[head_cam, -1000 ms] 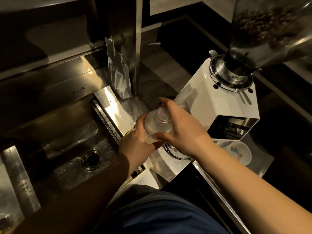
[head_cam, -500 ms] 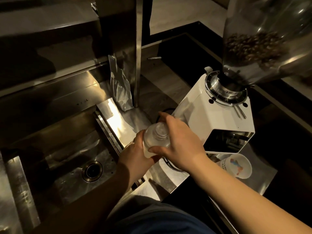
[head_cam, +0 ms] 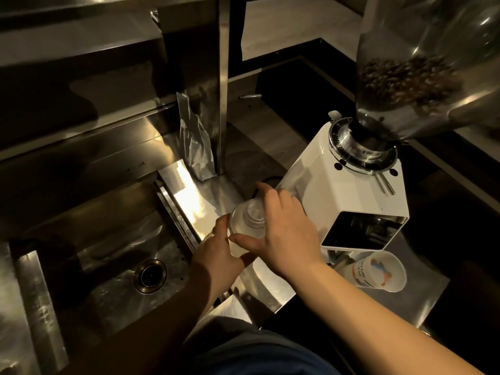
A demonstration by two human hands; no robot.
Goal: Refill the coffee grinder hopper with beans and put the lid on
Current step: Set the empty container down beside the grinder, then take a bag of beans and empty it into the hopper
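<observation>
both hands meet over the steel counter (head_cam: 270, 282) just left of the white coffee grinder (head_cam: 349, 201), around a clear, knobbed piece that looks like the hopper lid (head_cam: 247, 221). the left hand (head_cam: 216, 255) cups it from below with the thumb up against its side; the right hand (head_cam: 286, 234) arches over it, thumb and fingers curled round its rim. the hopper (head_cam: 422, 66) rises at the top right on the grinder's dial collar, partly filled with beans (head_cam: 405, 79); its top runs out of frame, so whether it is open cannot be told

the lid is likely light, rigid plastic, smooth and a bit slippery, and could crack if dropped on steel; hold it by the rim or the centre knob. a creased silver bag (head_cam: 194, 147), perhaps the beans, leans against the steel post beside the sink (head_cam: 108, 266) and would be soft and floppy, best gripped by its upper part

a paper cup (head_cam: 378, 272) under the grinder carries a coloured print with blurred lettering; small marks on the sink's back wall are unreadable
</observation>
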